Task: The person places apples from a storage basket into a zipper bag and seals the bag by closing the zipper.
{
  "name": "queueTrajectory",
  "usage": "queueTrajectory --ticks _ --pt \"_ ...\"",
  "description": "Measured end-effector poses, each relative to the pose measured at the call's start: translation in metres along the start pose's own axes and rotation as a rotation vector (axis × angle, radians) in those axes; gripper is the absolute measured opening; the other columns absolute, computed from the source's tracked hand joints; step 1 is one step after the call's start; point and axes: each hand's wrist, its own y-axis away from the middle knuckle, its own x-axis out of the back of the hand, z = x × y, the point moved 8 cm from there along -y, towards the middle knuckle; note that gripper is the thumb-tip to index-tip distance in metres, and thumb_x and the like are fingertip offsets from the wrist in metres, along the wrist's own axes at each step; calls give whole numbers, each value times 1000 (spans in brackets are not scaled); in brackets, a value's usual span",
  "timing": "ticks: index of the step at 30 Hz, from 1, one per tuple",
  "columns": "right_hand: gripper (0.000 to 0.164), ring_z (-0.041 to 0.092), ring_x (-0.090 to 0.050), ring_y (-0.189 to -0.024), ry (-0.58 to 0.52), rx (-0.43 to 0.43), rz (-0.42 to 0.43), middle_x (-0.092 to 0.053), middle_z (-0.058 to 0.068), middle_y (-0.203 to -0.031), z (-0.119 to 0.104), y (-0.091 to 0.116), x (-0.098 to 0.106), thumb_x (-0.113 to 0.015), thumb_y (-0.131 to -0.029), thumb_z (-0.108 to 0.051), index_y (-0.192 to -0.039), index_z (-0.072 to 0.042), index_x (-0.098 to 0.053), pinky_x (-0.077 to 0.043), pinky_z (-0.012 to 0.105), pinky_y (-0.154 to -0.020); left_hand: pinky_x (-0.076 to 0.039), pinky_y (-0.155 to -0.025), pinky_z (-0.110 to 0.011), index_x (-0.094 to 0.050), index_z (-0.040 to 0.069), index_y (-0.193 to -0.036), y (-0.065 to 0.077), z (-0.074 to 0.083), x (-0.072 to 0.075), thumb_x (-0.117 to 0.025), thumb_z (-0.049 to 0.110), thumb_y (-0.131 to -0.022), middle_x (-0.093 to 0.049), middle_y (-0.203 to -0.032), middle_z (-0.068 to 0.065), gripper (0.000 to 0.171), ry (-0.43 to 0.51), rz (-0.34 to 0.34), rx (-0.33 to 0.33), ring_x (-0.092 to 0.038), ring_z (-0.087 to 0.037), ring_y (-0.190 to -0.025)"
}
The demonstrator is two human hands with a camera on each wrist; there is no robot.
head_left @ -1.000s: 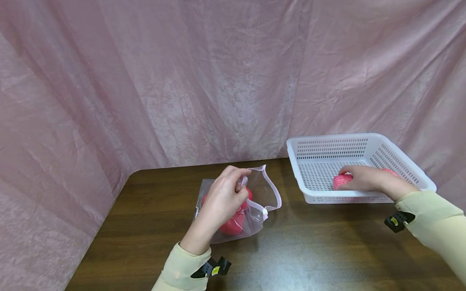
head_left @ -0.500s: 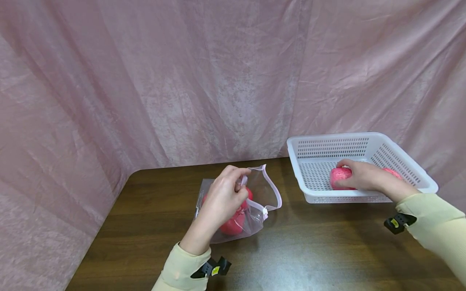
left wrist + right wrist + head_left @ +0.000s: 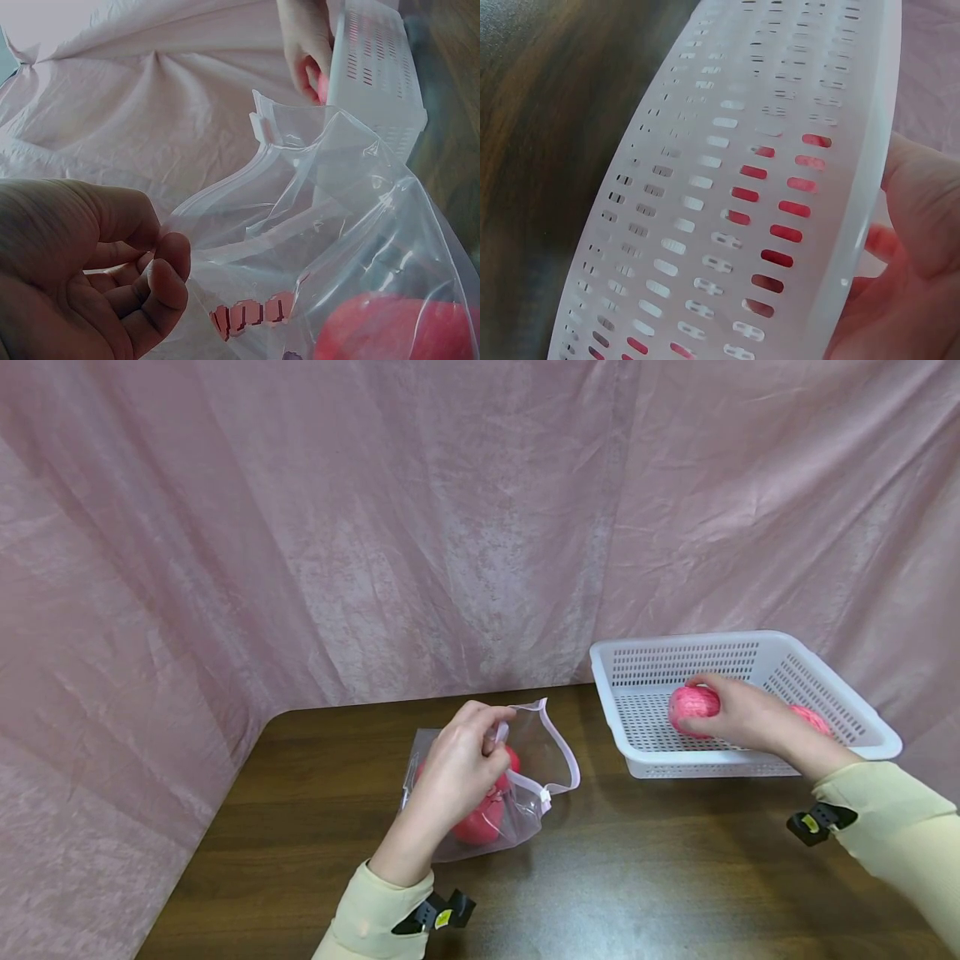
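Observation:
My left hand (image 3: 465,760) pinches the rim of a clear zipper bag (image 3: 375,217) between thumb and fingers, and the bag's mouth gapes toward the right. Inside the bag sit pinkish-red rounded things (image 3: 480,822), partly covered by the hand; one (image 3: 390,330) shows at the bottom in the left wrist view. My right hand (image 3: 742,714) grips a pink ball (image 3: 690,710) with pale streaks, like a ball of yarn, over the basket's floor. The basket's wall covers much of that hold in the right wrist view, where pink (image 3: 793,210) shows through the slots.
The white slotted basket (image 3: 750,767) stands at the back right of the dark wooden table (image 3: 637,877). Another pink streaked ball (image 3: 812,718) lies inside it, behind my right wrist. A pink curtain (image 3: 450,527) hangs along the back and left.
My right hand has brought the pink ball up and a little left inside the basket, so more of it shows. My left hand and the bag stay where they were.

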Motion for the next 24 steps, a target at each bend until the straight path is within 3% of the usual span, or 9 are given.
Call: queueTrajectory --ticks 9,15,24 --pt "80 40 -69 -108 -30 -11 63 -67 29 -129 -7 0 3 -84 -95 -54 -147 -1 -57 -55 50 -79 -55 -81 -35 -76 7 -134 1 -1 1 -76 -5 -93 -67 -117 -3 43 -3 -5 15 -59 -17 -88" --pt "79 38 -69 -106 -50 0 100 -66 27 -129 -14 0 6 -85 -95 -53 -149 -4 -55 -54 46 -75 -55 -81 -35 -76 7 -135 1 -1 1 -76 -5 -93 -67 -117 -4 43 2 -7 14 -60 -17 -88" --pt "80 43 -67 -113 -96 30 149 -62 28 -136 -27 2 10 -87 -94 -48 -151 -3 -53 -56 56 -85 -55 -80 -36 -76 7 -134 1 -1 1 -77 -5 -92 -67 -116 -4 43 1 -3 8 -60 -18 -88"
